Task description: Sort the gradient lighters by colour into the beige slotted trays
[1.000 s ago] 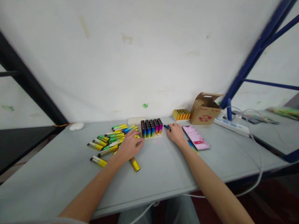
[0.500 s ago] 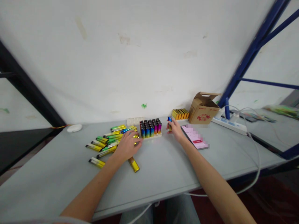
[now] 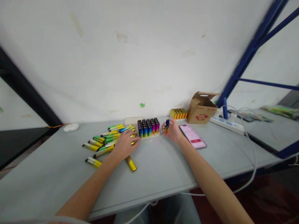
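My right hand (image 3: pixel 174 130) is closed around a slim blue-and-yellow cylinder (image 3: pixel 166 125) that looks like a battery, held nearly upright. Just left of it, rows of dark-topped cylinders (image 3: pixel 149 129) in blue, yellow and magenta stand on a white tray (image 3: pixel 151 136). My left hand (image 3: pixel 125 143) lies over the right side of a loose pile of flat yellow-and-green packs (image 3: pixel 108 137), fingers spread and thumb pointing at the tray. A yellow pack (image 3: pixel 131 164) sticks out from beneath this hand. Whatever is under the palm is hidden.
Behind stand a pale empty-looking tray (image 3: pixel 133 120) and a block of yellow cylinders (image 3: pixel 178 114). An open cardboard box (image 3: pixel 202 110), a phone (image 3: pixel 193 137) and a white power strip (image 3: pixel 227 124) with cables are at the right. A white oval device (image 3: pixel 71 127) lies far left.
My right hand has drawn slightly toward the tray and turned, the cylinder still in its fingers. My left hand stays over the pile. The whole view has shifted a little.
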A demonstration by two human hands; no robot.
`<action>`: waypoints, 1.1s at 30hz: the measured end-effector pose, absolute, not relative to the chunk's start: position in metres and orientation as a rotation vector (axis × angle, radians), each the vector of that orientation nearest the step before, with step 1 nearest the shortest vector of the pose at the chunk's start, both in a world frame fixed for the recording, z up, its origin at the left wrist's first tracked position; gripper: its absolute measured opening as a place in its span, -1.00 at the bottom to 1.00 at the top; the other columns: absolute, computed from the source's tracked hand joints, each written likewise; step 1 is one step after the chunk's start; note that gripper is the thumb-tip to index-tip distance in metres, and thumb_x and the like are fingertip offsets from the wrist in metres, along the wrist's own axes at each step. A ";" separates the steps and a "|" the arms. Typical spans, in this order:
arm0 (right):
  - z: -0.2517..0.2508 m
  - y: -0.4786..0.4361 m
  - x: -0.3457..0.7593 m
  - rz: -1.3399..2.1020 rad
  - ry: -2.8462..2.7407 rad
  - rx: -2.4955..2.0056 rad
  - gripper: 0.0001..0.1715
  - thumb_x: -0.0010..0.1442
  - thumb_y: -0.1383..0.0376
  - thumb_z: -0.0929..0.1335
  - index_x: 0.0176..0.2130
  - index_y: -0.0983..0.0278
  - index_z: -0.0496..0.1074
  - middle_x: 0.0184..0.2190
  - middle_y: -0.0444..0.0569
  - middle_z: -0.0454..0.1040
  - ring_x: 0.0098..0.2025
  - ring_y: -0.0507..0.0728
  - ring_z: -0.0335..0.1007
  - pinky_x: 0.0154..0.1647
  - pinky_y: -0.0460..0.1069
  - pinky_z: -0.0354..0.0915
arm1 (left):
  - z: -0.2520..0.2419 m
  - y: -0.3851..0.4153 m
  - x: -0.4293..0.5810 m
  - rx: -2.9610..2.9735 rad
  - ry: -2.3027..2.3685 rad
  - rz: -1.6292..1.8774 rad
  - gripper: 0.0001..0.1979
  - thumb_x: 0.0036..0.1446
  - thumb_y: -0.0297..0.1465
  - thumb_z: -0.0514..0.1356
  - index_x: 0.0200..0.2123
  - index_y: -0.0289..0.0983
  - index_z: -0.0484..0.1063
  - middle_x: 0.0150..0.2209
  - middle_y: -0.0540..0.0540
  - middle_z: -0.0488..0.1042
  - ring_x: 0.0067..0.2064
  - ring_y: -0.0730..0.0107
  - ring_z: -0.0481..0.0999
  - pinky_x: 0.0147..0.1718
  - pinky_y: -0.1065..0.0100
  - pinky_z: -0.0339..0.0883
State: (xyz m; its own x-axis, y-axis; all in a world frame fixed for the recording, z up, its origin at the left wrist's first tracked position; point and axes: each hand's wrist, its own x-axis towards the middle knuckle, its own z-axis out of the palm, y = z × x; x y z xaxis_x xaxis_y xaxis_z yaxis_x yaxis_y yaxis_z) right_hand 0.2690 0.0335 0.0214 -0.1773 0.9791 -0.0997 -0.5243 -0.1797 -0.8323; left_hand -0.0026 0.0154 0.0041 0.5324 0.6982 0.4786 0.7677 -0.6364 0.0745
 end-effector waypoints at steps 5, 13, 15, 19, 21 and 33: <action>0.024 0.033 0.268 1.594 -0.831 -0.848 -0.63 0.14 0.08 0.16 -0.51 0.26 0.27 -0.63 -0.14 0.23 -0.59 0.03 0.13 -0.60 -0.07 0.10 | 0.000 0.021 -0.002 -2.673 -1.244 -0.775 -0.82 0.15 -0.40 0.19 -0.27 -0.21 0.63 -0.19 -0.18 0.56 -0.07 0.10 0.45 -0.01 0.04 0.35; 0.029 0.031 0.264 1.564 -0.804 -0.867 -0.58 0.19 0.08 0.08 -0.56 0.23 0.17 -0.69 -0.17 0.11 -0.63 0.02 0.04 -0.63 -0.09 -0.02 | 0.002 0.019 0.009 -2.659 -1.276 -0.801 -0.85 0.16 -0.44 0.18 -0.36 -0.25 0.57 -0.30 -0.12 0.57 -0.15 0.14 0.46 -0.07 0.09 0.35; 0.030 0.030 0.263 1.557 -0.803 -0.853 -0.54 0.21 0.04 0.08 -0.56 0.23 0.17 -0.69 -0.17 0.11 -0.63 0.02 0.05 -0.63 -0.10 -0.01 | 0.004 0.018 0.011 -2.653 -1.282 -0.771 -0.86 0.16 -0.44 0.18 -0.36 -0.25 0.56 -0.30 -0.11 0.58 -0.15 0.14 0.46 -0.08 0.10 0.34; 0.030 0.029 0.262 1.562 -0.823 -0.833 -0.51 0.22 0.01 0.11 -0.56 0.24 0.21 -0.68 -0.17 0.14 -0.62 0.02 0.10 -0.60 -0.10 0.05 | 0.007 0.017 0.011 -2.637 -1.319 -0.722 -0.86 0.17 -0.42 0.18 -0.36 -0.23 0.56 -0.28 -0.09 0.59 -0.15 0.13 0.48 -0.11 0.10 0.33; 0.029 0.029 0.260 1.570 -0.834 -0.833 -0.51 0.23 0.02 0.12 -0.56 0.24 0.23 -0.67 -0.17 0.16 -0.61 0.01 0.11 -0.59 -0.10 0.07 | 0.008 0.018 0.010 -2.632 -1.335 -0.703 -0.85 0.18 -0.42 0.17 -0.35 -0.22 0.56 -0.26 -0.09 0.60 -0.13 0.11 0.49 -0.11 0.09 0.33; 0.026 0.031 0.260 1.568 -0.772 -0.873 -0.39 0.30 -0.09 0.13 -0.47 0.29 0.37 -0.53 -0.03 0.44 -0.55 0.02 0.32 -0.58 -0.11 0.20 | 0.008 0.023 0.007 -2.686 -1.370 -0.829 -0.80 0.16 -0.42 0.10 -0.33 -0.28 0.54 -0.22 -0.18 0.58 -0.07 0.11 0.51 0.00 0.11 0.37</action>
